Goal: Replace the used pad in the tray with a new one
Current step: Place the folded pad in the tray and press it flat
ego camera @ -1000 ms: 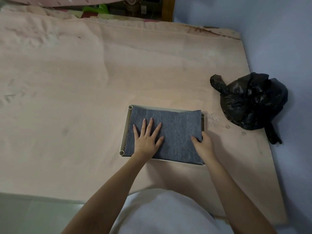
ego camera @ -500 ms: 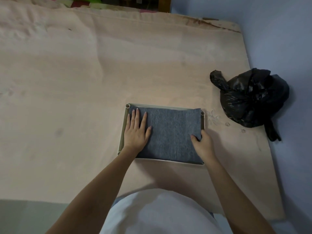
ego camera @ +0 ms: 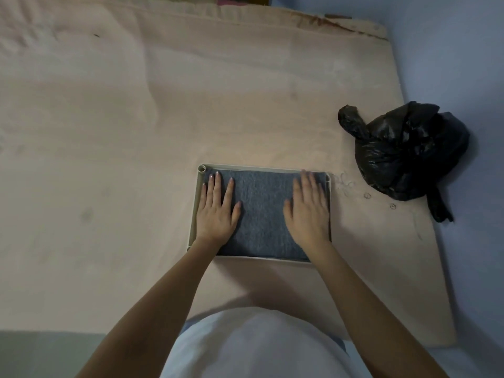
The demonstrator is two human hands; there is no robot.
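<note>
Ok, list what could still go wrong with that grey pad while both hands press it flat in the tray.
1. The left hand and right hand press only the sides of the grey pad; its middle may stay raised.
2. The pad fills the tray nearly wall to wall, so an edge could ride up the rim.
3. The black bag lies close on the right; a withdrawing arm might brush it.

— Where does the tray [ego camera: 194,214] sit?
— On the mattress [ego camera: 109,132], near its right side, just ahead of the person. The pad [ego camera: 260,214] lies inside the tray.
— And the hands?
— Both flat on the pad: left hand [ego camera: 216,214] at the pad's left end, right hand [ego camera: 309,211] at its right end, a bare strip of pad between them.
— Anything else?
— A tied bag [ego camera: 403,154] lies right of the tray and a little farther off, at the mattress's right edge
</note>
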